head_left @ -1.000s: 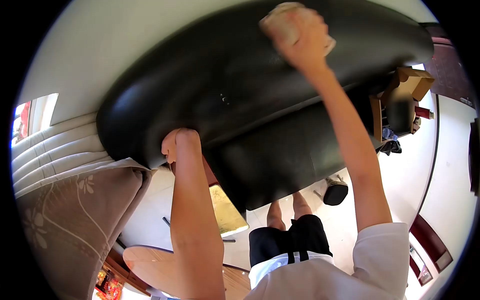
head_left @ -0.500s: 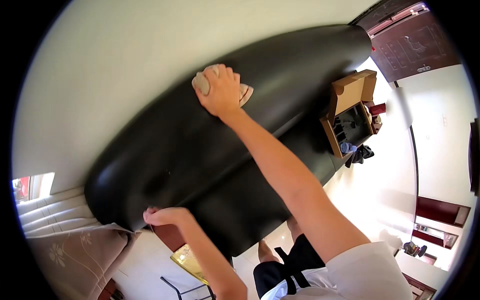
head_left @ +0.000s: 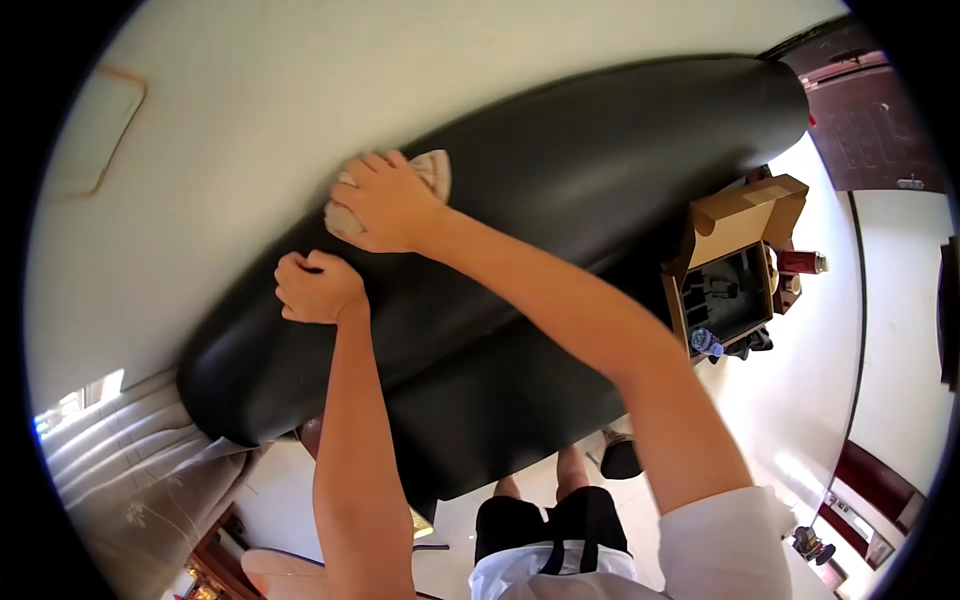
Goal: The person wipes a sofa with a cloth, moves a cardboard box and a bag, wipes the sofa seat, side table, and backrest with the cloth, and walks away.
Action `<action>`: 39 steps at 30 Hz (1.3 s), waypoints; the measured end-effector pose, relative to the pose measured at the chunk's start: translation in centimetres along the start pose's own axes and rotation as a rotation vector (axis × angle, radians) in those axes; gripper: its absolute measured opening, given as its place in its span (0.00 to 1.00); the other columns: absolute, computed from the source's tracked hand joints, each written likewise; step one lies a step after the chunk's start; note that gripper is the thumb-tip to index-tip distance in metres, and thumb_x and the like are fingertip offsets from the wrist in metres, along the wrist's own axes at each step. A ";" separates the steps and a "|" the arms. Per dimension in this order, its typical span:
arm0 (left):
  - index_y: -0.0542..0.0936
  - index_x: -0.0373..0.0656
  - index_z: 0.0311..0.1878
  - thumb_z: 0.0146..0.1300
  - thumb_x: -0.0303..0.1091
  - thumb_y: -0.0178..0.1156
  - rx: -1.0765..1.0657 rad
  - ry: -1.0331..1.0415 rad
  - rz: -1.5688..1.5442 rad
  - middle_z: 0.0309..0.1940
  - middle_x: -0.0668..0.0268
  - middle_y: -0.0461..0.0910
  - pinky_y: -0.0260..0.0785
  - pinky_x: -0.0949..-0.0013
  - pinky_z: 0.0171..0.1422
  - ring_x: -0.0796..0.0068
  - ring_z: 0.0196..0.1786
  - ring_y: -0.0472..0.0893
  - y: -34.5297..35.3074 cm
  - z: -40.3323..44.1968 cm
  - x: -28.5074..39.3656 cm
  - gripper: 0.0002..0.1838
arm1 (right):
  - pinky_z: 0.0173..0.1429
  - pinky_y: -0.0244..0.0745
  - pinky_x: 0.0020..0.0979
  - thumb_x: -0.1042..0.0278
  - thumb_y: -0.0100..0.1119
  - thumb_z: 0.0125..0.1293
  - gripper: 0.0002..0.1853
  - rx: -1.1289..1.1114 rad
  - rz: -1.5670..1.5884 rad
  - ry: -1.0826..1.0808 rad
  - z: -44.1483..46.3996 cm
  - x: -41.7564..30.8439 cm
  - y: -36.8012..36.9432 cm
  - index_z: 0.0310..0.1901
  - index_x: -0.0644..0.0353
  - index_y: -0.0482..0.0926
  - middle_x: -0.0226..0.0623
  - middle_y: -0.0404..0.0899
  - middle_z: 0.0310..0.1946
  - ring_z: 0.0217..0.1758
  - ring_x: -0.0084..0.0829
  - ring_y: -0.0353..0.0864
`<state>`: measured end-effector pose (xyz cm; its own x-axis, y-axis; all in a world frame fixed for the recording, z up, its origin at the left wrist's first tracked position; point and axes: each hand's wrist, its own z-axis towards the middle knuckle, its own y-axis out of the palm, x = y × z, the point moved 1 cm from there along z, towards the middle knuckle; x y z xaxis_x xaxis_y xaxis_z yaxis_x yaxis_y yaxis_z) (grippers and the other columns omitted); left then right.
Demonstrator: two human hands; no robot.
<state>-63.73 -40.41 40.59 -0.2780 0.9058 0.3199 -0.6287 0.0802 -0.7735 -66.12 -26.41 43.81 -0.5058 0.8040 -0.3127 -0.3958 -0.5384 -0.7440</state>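
Observation:
A black sofa (head_left: 560,190) with a smooth, leather-like surface stands against a pale wall. My right hand (head_left: 390,205) presses a bunched beige cloth (head_left: 433,175) onto the top of its backrest, close to the wall. Part of the cloth is hidden under my palm and fingers. Lower and to the left, my left hand (head_left: 320,288) is at the backrest with its fingers curled in. Nothing shows in that hand; whether it rests on the sofa I cannot tell.
An open cardboard box (head_left: 735,260) with black contents sits at the sofa's right end, a plastic bottle (head_left: 706,342) by its corner. A red-bodied bottle (head_left: 800,262) is beyond it. A curtain (head_left: 150,430) hangs by the left end. A brown door (head_left: 870,125) is at upper right.
My right hand has slid the cloth left and slightly down along the backrest. My left hand has risen from the sofa's lower left end to the upper backrest. The view has shifted.

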 end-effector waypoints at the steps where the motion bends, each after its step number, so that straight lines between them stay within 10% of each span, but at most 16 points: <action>1: 0.73 0.47 0.31 0.54 0.34 0.51 0.022 0.007 0.012 0.30 0.70 0.75 0.57 0.59 0.42 0.62 0.37 0.74 0.6 -0.2 0.2 0.04 | 0.48 0.70 0.43 0.53 0.60 0.53 0.13 -0.147 -0.035 0.088 -0.3 1.6 -2.4 0.35 0.51 0.82 0.38 0.79 0.38 0.46 0.40 0.78; 3: 0.72 0.47 0.30 0.53 0.33 0.50 0.020 0.003 0.037 0.30 0.71 0.74 0.56 0.59 0.41 0.63 0.36 0.73 0.4 -0.3 -0.7 0.03 | 0.38 0.72 0.46 0.49 0.57 0.52 0.17 -0.158 -0.132 0.151 -2.2 8.2 -6.2 0.31 0.56 0.80 0.42 0.80 0.31 0.37 0.47 0.79; 8: 0.73 0.48 0.32 0.55 0.34 0.49 -0.093 -0.105 0.076 0.31 0.70 0.76 0.57 0.59 0.45 0.63 0.37 0.73 0.1 0.0 -0.4 0.05 | 0.50 0.74 0.47 0.49 0.62 0.59 0.17 0.276 -0.613 0.584 -12.3 25.7 -20.7 0.39 0.55 0.84 0.42 0.82 0.38 0.45 0.50 0.79; 18: 0.72 0.48 0.29 0.52 0.33 0.50 0.063 -0.001 0.079 0.29 0.71 0.75 0.56 0.60 0.41 0.62 0.35 0.73 0.6 -0.1 -0.6 0.03 | 0.62 0.61 0.52 0.51 0.66 0.47 0.19 -0.015 0.052 0.306 -2.1 -1.8 -0.5 0.40 0.50 0.84 0.41 0.76 0.48 0.54 0.43 0.73; 22: 0.74 0.47 0.31 0.53 0.35 0.49 0.044 0.019 0.088 0.30 0.71 0.76 0.57 0.60 0.44 0.63 0.36 0.74 0.8 -0.4 -1.1 0.06 | 0.56 0.68 0.46 0.55 0.66 0.47 0.13 0.034 -0.071 0.085 -4.1 1.4 -3.0 0.34 0.49 0.84 0.39 0.78 0.45 0.51 0.42 0.76; 29: 0.74 0.47 0.31 0.52 0.34 0.51 0.020 -0.031 0.024 0.30 0.72 0.77 0.57 0.60 0.44 0.64 0.36 0.74 0.8 0.1 -0.9 0.05 | 0.52 0.74 0.45 0.49 0.64 0.58 0.17 0.306 -0.520 0.466 -9.3 21.9 -16.0 0.42 0.53 0.84 0.42 0.82 0.42 0.48 0.48 0.79; 34: 0.77 0.48 0.33 0.53 0.37 0.51 0.032 -0.015 0.075 0.32 0.70 0.78 0.59 0.58 0.45 0.62 0.38 0.76 0.4 -0.1 -0.4 0.08 | 0.53 0.74 0.45 0.51 0.66 0.55 0.19 0.292 -0.659 0.573 -8.6 19.8 -14.3 0.42 0.54 0.84 0.44 0.83 0.42 0.48 0.48 0.80; 39: 0.78 0.48 0.34 0.54 0.40 0.51 -0.014 -0.016 0.094 0.34 0.69 0.80 0.62 0.55 0.45 0.60 0.39 0.78 0.7 0.0 -0.7 0.10 | 0.59 0.61 0.53 0.50 0.68 0.42 0.23 0.175 -0.120 0.509 -4.6 4.7 -5.4 0.40 0.52 0.82 0.42 0.78 0.47 0.56 0.45 0.71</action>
<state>-64.00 -40.97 39.83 -0.3466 0.9029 0.2541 -0.5892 0.0011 -0.8080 -62.84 -18.52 43.66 -0.0317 0.8597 -0.5099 -0.5715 -0.4341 -0.6964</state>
